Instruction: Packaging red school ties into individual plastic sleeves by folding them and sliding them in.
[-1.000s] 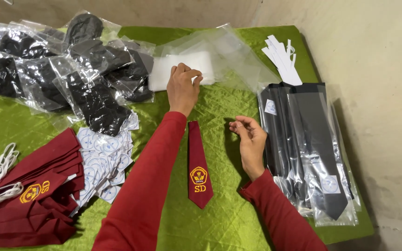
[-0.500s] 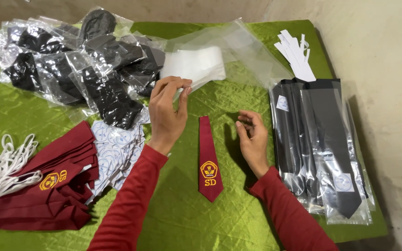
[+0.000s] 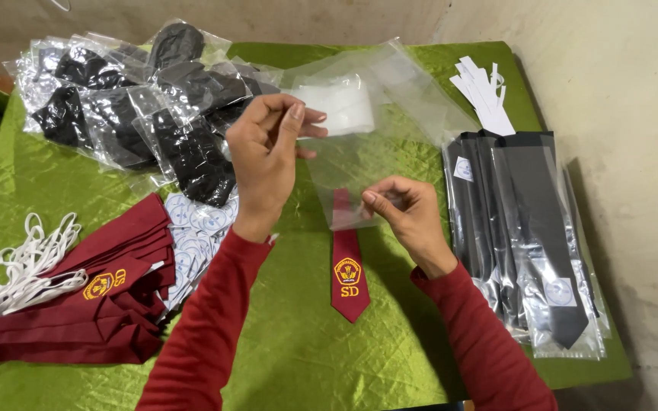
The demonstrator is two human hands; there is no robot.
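Both hands are raised over the desk (image 3: 283, 358), which is draped in a shiny green cloth, and share one clear plastic sleeve (image 3: 352, 179). The left hand (image 3: 268, 160) pinches the sleeve's upper edge between thumb and fingertips, the other fingers loosely curled; the right hand (image 3: 409, 213) is closed on the lower edge, so the film hangs stretched between them, seemingly to keep its mouth spread.

Directly under the sleeve lies a maroon tie (image 3: 348, 266) with a yellow badge, flat on the cloth, its top seen through the plastic and its point toward the person.

Beyond the left hand sits a heap of bagged black items (image 3: 138, 122); to its left, a stack of maroon ties (image 3: 93, 304) and white elastic loops (image 3: 28, 262). Right of the right hand lies a row of bagged black ties (image 3: 527, 228), with white paper strips (image 3: 485, 95) beyond it.
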